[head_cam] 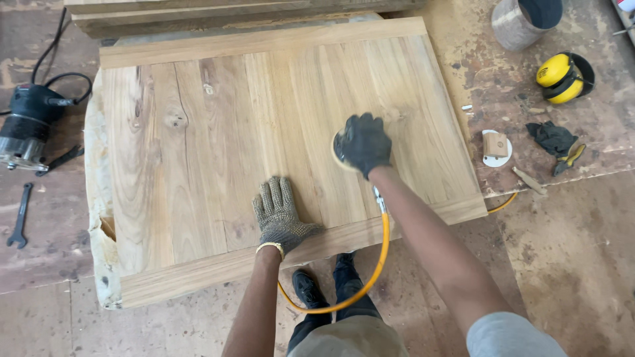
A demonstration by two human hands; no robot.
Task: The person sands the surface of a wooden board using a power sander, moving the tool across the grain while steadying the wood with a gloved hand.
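The round sander (340, 149) sits flat on the wooden panel (218, 132), right of the panel's middle and nearer its near edge than its far one; only a pale sliver of its disc shows, the rest hidden under the right hand (364, 142). That hand, in a dark glove, is clenched over the top of the tool, palm down, which looks like a way to keep the disc level and pressed to the wood. The sander's yellow hose (374, 264) leaves it on the near side, runs under the forearm, drops past the panel's near edge and loops down by the person's dark shoes, so the tool's tail points back toward the body and its working face points down into the board. The left hand (281, 211), in a grey knit glove, lies released and flat with fingers spread beside the near edge, seemingly to steady the panel; it grasps nothing. The panel's long axis runs left to right, its planks running away from the person. Beyond the left edge lie a router (30, 125) and a wrench (20, 215); beyond the right edge, yellow ear defenders (562, 78) and a dark spare glove (552, 137).
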